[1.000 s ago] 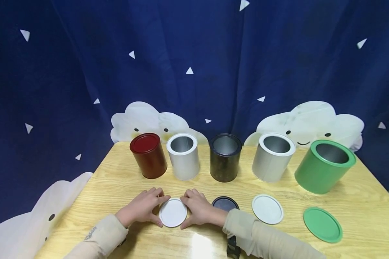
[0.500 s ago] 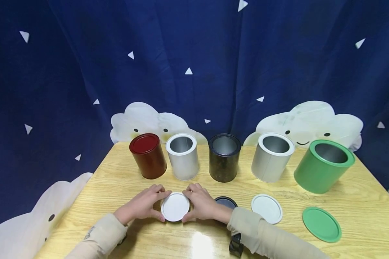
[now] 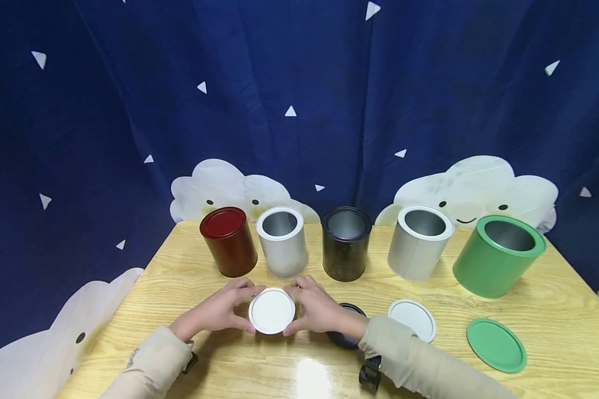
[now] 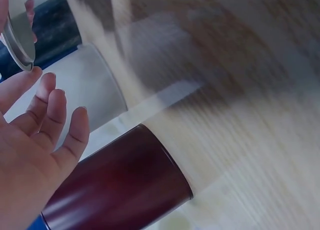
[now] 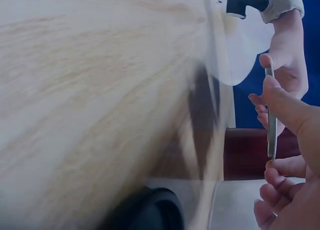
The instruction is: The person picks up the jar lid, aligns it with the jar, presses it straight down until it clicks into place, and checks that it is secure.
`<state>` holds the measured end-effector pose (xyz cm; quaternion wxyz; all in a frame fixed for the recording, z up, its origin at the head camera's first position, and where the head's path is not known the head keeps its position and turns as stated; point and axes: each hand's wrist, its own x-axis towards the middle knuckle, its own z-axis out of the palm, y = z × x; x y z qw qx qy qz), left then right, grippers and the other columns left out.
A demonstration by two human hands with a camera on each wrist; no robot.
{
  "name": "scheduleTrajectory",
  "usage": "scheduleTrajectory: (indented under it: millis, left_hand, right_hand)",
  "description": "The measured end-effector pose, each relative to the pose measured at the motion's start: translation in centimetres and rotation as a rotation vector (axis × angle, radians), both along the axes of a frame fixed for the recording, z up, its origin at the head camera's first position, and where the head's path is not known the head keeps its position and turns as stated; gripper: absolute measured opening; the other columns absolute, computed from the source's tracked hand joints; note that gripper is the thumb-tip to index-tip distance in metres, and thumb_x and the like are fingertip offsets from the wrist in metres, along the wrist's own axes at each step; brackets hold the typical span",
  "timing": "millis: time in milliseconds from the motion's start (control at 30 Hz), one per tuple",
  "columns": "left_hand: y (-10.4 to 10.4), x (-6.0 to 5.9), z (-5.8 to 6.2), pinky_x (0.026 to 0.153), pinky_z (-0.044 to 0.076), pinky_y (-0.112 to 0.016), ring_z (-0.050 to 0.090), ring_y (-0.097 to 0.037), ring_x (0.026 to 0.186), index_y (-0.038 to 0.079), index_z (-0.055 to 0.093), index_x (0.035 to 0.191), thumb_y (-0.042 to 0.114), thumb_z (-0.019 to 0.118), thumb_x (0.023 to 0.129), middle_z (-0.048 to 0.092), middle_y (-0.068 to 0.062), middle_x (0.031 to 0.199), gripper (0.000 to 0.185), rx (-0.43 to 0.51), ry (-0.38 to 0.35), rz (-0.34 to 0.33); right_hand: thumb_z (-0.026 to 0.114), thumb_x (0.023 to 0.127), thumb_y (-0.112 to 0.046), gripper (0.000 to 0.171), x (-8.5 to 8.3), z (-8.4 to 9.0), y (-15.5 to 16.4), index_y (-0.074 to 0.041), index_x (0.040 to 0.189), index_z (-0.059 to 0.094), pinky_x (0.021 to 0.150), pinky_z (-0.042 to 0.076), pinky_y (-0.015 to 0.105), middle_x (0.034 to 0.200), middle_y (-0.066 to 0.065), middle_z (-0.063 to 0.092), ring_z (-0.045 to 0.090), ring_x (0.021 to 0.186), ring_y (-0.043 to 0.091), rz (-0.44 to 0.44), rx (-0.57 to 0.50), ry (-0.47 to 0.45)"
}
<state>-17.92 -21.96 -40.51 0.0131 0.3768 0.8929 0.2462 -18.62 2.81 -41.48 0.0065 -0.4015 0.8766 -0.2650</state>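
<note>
Between my two hands a round white lid point(image 3: 272, 311) is held above the wooden table. My left hand point(image 3: 224, 310) pinches its left edge with thumb and index finger; the other fingers extend past it in the left wrist view. On the right edge, my right hand point(image 3: 315, 311) grips in the same way. Seen edge-on in the right wrist view, the lid point(image 5: 271, 127) shows clear of the table. Just beyond the hands stands an uncovered white can point(image 3: 285, 257), left of a black open can point(image 3: 346, 257). A dark red can point(image 3: 232, 246) has its lid on.
Farther right are a larger open white can point(image 3: 416, 252) and a tilted-looking green open can point(image 3: 494, 263). In front lie a black lid point(image 3: 343, 339), partly under my right forearm, a white lid point(image 3: 413, 317) and a green lid point(image 3: 496, 344). A blue curtain point(image 3: 249, 100) hangs behind the table.
Both hands have lifted the white lid off the table and carried it slightly forward, toward the cans. More of the black lid's near edge now shows below my right forearm.
</note>
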Motion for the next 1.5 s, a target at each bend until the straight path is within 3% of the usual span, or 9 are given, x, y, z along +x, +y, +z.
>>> scheduleTrajectory:
  millis: [300, 500, 933, 1167, 1500]
  left_hand:
    - [0.0, -0.3, 0.5, 0.073, 0.043, -0.036, 0.047, -0.02, 0.091, 0.003, 0.056, 0.122, 0.023, 0.084, 0.059, 0.05, 0.003, 0.098, 0.072, 0.123, -0.012, -0.019]
    - [0.2, -0.6, 1.0, 0.068, 0.043, -0.036, 0.046, -0.023, 0.089, 0.005, 0.055, 0.123, 0.023, 0.084, 0.061, 0.051, 0.002, 0.098, 0.071, 0.151, -0.023, -0.013]
    - [0.5, -1.1, 2.5, 0.064, 0.043, -0.033, 0.05, -0.022, 0.087, 0.004, 0.059, 0.118, 0.023, 0.085, 0.058, 0.053, 0.004, 0.096, 0.068, 0.205, 0.069, 0.056]
    - [0.6, -1.6, 3.2, 0.067, 0.044, -0.028, 0.049, -0.014, 0.083, 0.004, 0.062, 0.112, 0.019, 0.086, 0.056, 0.054, 0.001, 0.096, 0.063, 0.249, 0.13, 0.066]
    - [0.7, -2.0, 3.9, 0.063, 0.045, -0.033, 0.048, -0.027, 0.082, 0.003, 0.062, 0.111, 0.012, 0.085, 0.06, 0.054, -0.007, 0.098, 0.057, 0.351, 0.1, 0.124]
  right_hand:
    - [0.082, 0.061, -0.038, 0.079, -0.2, 0.9, 0.6, 0.0, 0.124, 0.053, 0.085, 0.038, 0.037, 0.106, 0.006, 0.049, 0.041, 0.1, 0.02, -0.003, -0.062, -0.01]
    - [0.083, 0.06, -0.037, 0.076, -0.4, 1.5, 1.0, -0.001, 0.121, 0.055, 0.083, 0.041, 0.035, 0.107, 0.006, 0.049, 0.042, 0.1, 0.02, -0.008, -0.104, 0.005]
    - [0.083, 0.06, -0.036, 0.075, -1.2, 3.4, 1.3, 0.002, 0.119, 0.057, 0.081, 0.042, 0.036, 0.105, 0.008, 0.051, 0.045, 0.098, 0.022, -0.013, -0.176, 0.082]
    - [0.083, 0.061, -0.035, 0.076, -1.8, 4.2, 1.4, 0.001, 0.121, 0.055, 0.081, 0.042, 0.036, 0.108, 0.008, 0.05, 0.043, 0.101, 0.021, -0.03, -0.175, 0.065]
    - [0.084, 0.061, -0.032, 0.075, -2.6, 5.4, 1.4, 0.003, 0.12, 0.055, 0.084, 0.04, 0.036, 0.108, 0.01, 0.051, 0.044, 0.101, 0.021, -0.053, -0.22, 0.068]
